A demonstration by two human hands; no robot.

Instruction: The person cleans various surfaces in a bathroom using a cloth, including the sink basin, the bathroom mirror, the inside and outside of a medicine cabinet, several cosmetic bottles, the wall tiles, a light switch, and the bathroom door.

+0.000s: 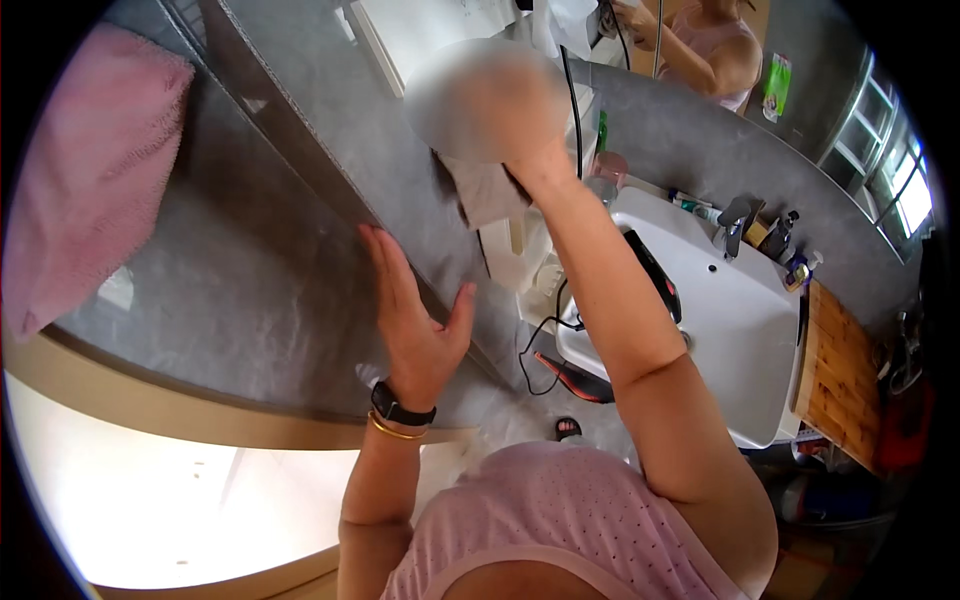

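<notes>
My left hand (420, 315) is raised with the thumb apart from the fingers, its fingertips at the edge of a glass panel (300, 135); it holds nothing. A dark watch and a gold-coloured bangle are on that wrist. My right hand (525, 112) reaches up to the grey marbled wall, but a blur covers its fingers. A grey-brown cloth (484, 191) hangs just below the blurred hand; whether the fingers grip it cannot be told. Close above is a white cabinet or box (427, 30).
Beneath my right arm lies a white washbasin (742, 322) with a tap (735, 221). A black-and-red corded device (664, 281) rests at its near side. Pump bottles (780, 232) line the back rim; a wooden board (840, 375) is to the right. A pink towel (97, 165) hangs at left.
</notes>
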